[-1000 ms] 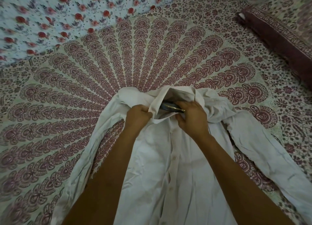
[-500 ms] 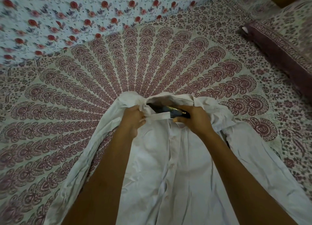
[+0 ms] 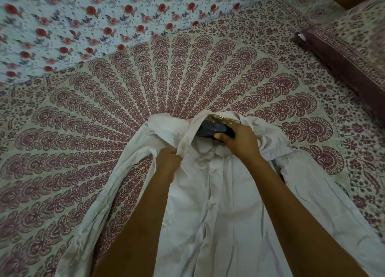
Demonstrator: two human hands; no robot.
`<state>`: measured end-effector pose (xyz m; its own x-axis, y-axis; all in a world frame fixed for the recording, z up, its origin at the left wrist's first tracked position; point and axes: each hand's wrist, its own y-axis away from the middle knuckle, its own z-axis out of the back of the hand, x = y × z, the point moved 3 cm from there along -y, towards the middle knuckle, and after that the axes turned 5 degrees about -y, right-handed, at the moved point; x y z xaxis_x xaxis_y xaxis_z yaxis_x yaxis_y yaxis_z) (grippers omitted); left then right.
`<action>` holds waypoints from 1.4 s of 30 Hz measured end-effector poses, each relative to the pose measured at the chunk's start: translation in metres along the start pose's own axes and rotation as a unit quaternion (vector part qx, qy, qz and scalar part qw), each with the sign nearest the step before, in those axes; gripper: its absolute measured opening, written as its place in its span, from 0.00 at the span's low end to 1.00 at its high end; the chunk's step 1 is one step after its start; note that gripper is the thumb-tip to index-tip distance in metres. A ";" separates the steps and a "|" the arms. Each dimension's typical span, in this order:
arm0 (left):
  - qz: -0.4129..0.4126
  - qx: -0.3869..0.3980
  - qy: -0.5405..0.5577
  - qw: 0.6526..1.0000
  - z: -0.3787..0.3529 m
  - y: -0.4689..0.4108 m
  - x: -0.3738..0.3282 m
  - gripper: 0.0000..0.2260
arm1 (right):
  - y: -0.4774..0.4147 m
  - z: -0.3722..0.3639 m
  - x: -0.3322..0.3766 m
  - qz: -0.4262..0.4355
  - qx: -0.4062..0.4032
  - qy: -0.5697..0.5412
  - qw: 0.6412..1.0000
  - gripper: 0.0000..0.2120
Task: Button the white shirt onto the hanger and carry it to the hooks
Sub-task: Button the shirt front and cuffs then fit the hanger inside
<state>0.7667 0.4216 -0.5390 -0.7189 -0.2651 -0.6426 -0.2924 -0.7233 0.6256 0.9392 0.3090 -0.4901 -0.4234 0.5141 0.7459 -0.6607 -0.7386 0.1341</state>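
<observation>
A white shirt [image 3: 216, 210] lies front-up on the bed, its button row running down the middle and its sleeves spread to both sides. A dark hanger [image 3: 210, 129] with a brass hook sits inside the open collar; most of it is hidden under the cloth. My left hand [image 3: 167, 164] is closed on the collar's left edge and holds it up. My right hand [image 3: 239, 141] grips the hanger's neck at the collar opening, thumb on the dark part.
The bed carries a maroon fan-patterned sheet [image 3: 166, 79]. A light blue cloth with red flowers [image 3: 83, 20] lies at the far left. A maroon-edged pillow [image 3: 350, 56] rests at the right. No hooks are in view.
The collar has been pulled wider and higher, so more of the hanger and its brass hook shows. My left hand slid down along the collar edge; my right hand stayed on the hanger.
</observation>
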 end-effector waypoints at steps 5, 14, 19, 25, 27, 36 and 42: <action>-0.008 0.093 0.295 0.951 -0.004 0.007 -0.001 0.05 | -0.002 -0.001 0.000 -0.001 -0.011 0.015 1.000 0.22; -0.016 0.183 0.187 0.965 -0.015 0.013 -0.001 0.22 | -0.011 0.000 -0.003 -0.006 -0.011 0.016 1.000 0.23; 0.083 0.048 0.095 0.991 -0.019 0.010 0.019 0.10 | -0.012 -0.001 -0.005 -0.006 -0.012 0.009 1.000 0.22; 0.011 0.087 0.360 0.929 -0.022 0.018 0.012 0.05 | -0.008 -0.004 -0.007 -0.010 -0.024 0.008 1.000 0.21; 0.000 0.112 0.446 0.888 -0.023 0.019 0.010 0.07 | -0.007 -0.004 -0.007 -0.012 -0.023 0.005 1.000 0.21; 0.051 0.019 0.090 0.994 -0.039 0.010 0.009 0.07 | -0.003 0.001 -0.003 -0.004 -0.003 -0.004 1.000 0.21; -0.218 -0.035 0.088 0.971 -0.020 0.007 -0.035 0.19 | 0.003 -0.005 -0.008 0.020 -0.005 -0.021 1.000 0.18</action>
<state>0.8021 0.4129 -0.5209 -0.4165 -0.0247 -0.9088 -0.4971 -0.8308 0.2504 0.9375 0.3045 -0.4990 -0.4228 0.4653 0.7776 -0.6507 -0.7531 0.0969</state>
